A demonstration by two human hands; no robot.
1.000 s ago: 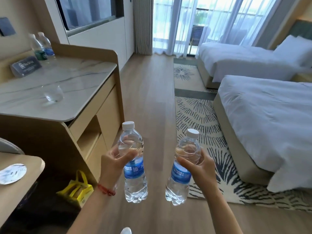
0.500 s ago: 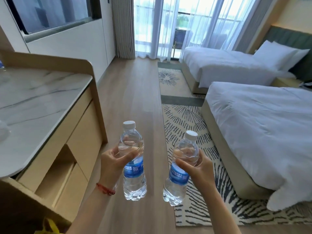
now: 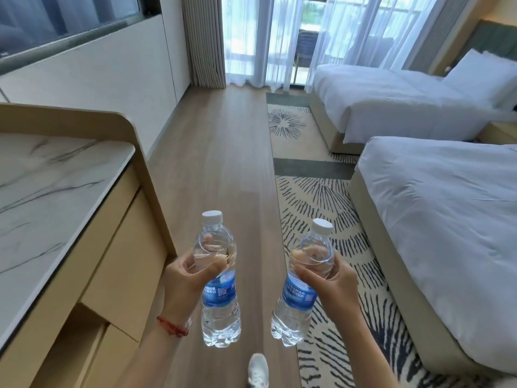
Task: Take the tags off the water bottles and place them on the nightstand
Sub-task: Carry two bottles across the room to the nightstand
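Note:
I hold two clear water bottles upright in front of me, both with white caps and blue labels. My left hand (image 3: pixel 187 278) grips the left bottle (image 3: pixel 219 301) around its shoulder. My right hand (image 3: pixel 333 281) is wrapped round the upper part of the right bottle (image 3: pixel 296 303), which tilts slightly right. No hang tag shows on either neck. A wooden nightstand (image 3: pixel 500 133) peeks out between the two beds at the far right.
A marble-topped desk (image 3: pixel 53 191) with wooden drawers runs along my left. Two white beds (image 3: pixel 436 208) stand on the right on a patterned rug (image 3: pixel 313 208). Wooden floor (image 3: pixel 221 152) leads ahead to curtained glass doors. My white shoe (image 3: pixel 258 371) shows below.
The view has moved forward along the desk and turned right; the desk's bottles, glass and yellow bag have left the frame. Both bottles stay held the same way.

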